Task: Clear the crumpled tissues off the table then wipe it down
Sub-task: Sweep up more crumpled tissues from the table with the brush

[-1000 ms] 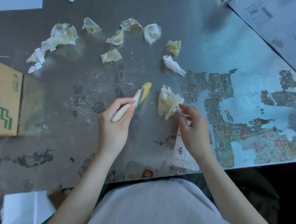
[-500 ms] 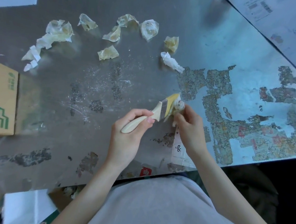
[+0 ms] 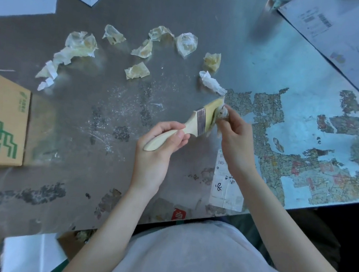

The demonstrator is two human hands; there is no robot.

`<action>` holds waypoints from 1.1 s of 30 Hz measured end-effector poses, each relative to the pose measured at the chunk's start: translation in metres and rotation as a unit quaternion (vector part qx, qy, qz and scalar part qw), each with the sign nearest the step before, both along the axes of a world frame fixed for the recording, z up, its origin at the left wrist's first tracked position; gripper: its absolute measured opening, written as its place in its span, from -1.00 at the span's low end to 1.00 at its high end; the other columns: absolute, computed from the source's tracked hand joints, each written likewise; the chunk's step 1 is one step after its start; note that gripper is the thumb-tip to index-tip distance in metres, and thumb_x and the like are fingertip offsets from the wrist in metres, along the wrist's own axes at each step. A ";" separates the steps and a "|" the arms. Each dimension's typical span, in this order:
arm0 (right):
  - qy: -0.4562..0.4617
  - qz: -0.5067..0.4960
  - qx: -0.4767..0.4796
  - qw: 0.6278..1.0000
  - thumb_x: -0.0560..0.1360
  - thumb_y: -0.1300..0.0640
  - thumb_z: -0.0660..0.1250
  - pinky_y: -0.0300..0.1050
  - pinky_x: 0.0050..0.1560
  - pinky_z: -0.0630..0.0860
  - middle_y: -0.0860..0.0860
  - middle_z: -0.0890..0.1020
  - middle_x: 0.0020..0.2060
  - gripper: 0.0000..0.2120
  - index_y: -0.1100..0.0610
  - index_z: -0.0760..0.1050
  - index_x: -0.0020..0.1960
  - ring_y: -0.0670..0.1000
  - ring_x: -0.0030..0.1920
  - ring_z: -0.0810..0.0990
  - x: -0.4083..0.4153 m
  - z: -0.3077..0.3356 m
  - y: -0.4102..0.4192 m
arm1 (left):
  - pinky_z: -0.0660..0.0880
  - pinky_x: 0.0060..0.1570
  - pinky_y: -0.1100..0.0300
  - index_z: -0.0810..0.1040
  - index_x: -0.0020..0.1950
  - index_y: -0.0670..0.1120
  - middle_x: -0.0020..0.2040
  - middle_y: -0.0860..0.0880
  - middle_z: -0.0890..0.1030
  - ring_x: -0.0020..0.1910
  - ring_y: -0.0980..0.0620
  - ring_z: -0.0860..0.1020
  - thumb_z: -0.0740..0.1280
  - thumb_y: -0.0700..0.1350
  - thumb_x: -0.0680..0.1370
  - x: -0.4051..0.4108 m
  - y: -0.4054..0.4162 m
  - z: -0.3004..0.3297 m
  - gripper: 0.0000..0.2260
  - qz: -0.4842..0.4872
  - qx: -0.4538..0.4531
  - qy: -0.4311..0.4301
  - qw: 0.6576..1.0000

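1. Worn metal table (image 3: pixel 207 18), peeling printed film at right; papers along the far edge.
2. Left hand (image 3: pixel 157 151) grips a paintbrush (image 3: pixel 199 122) by its handle; long axis runs from the hand up-right, bristles away from the person.
3. Right hand (image 3: pixel 235 139) pinches a crumpled tissue (image 3: pixel 222 114) against the bristles.
4. Beyond the grip: nine loose tissues (image 3: pixel 186 43) in an arc.
5. Left of the grip: one green-printed carton (image 3: pixel 2 123). A slip (image 3: pixel 224 184) under the right wrist reads "140".
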State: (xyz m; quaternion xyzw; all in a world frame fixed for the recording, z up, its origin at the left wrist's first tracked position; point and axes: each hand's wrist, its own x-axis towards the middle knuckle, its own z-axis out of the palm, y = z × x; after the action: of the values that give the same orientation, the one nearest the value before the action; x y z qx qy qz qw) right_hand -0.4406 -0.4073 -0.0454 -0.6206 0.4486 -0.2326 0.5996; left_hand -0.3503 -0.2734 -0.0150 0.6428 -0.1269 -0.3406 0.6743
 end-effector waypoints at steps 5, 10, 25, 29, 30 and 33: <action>0.014 0.019 -0.086 0.996 0.53 0.23 0.15 -0.22 -0.40 0.19 -0.04 0.40 -0.41 -0.74 0.10 0.56 0.11 -0.14 -0.43 0.21 0.036 0.009 -0.031 | 0.57 -0.02 0.25 0.63 -0.07 -0.15 -0.17 0.01 0.68 -0.12 0.05 0.67 0.35 -0.33 0.55 0.031 -0.028 0.008 -0.89 0.007 -0.018 -0.032 0.999; 0.078 0.048 -0.132 0.987 0.45 0.26 0.12 -0.20 -0.40 0.23 -0.03 0.41 -0.44 -0.70 0.11 0.55 0.07 -0.12 -0.45 0.24 0.066 0.005 -0.067 | 0.58 -0.02 0.23 0.60 -0.03 -0.25 -0.16 -0.09 0.63 -0.14 0.02 0.64 0.34 -0.36 0.55 0.056 -0.062 0.000 -0.93 0.024 -0.007 -0.015 1.000; 0.099 0.060 -0.138 0.984 0.54 0.21 0.12 -0.16 -0.31 0.20 -0.02 0.36 -0.42 -0.77 -0.03 0.50 -0.05 -0.11 -0.40 0.25 0.070 -0.036 -0.077 | 0.58 -0.07 0.27 0.62 -0.10 -0.15 -0.21 -0.03 0.65 -0.18 0.08 0.66 0.36 -0.32 0.55 0.074 -0.061 -0.026 -0.89 0.132 0.060 -0.023 0.989; 0.088 0.041 -0.111 0.989 0.51 0.18 0.13 -0.15 -0.30 0.16 0.00 0.32 -0.42 -0.82 0.16 0.44 -0.22 -0.10 -0.39 0.23 0.069 -0.039 -0.077 | 0.59 -0.03 0.17 0.63 -0.10 -0.10 -0.19 0.01 0.66 -0.13 0.04 0.66 0.38 -0.30 0.53 0.076 -0.063 -0.033 -0.89 0.102 0.099 -0.064 0.988; 0.085 0.037 -0.108 0.990 0.51 0.18 0.14 -0.15 -0.32 0.17 -0.02 0.32 -0.44 -0.82 0.15 0.45 -0.23 -0.11 -0.39 0.22 0.069 -0.039 -0.077 | 0.60 0.00 0.11 0.64 -0.09 -0.09 -0.19 0.03 0.66 -0.14 0.04 0.66 0.38 -0.29 0.53 0.074 -0.066 -0.034 -0.88 0.082 0.111 -0.078 0.987; 0.088 0.024 -0.100 0.991 0.50 0.19 0.16 -0.17 -0.37 0.17 -0.08 0.29 -0.50 -0.79 0.07 0.37 -0.32 -0.11 -0.42 0.22 0.071 -0.039 -0.075 | 0.61 0.04 0.00 0.64 -0.08 -0.08 -0.19 0.02 0.66 -0.15 0.01 0.65 0.38 -0.30 0.52 0.064 -0.079 -0.032 -0.87 0.018 0.130 -0.107 0.986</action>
State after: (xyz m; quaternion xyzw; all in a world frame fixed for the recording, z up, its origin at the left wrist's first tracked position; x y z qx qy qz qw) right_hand -0.3700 -0.4819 -0.0847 -0.7061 0.4588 -0.2062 0.4984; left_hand -0.2860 -0.3528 -0.0470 0.7599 -0.1412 -0.2709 0.5738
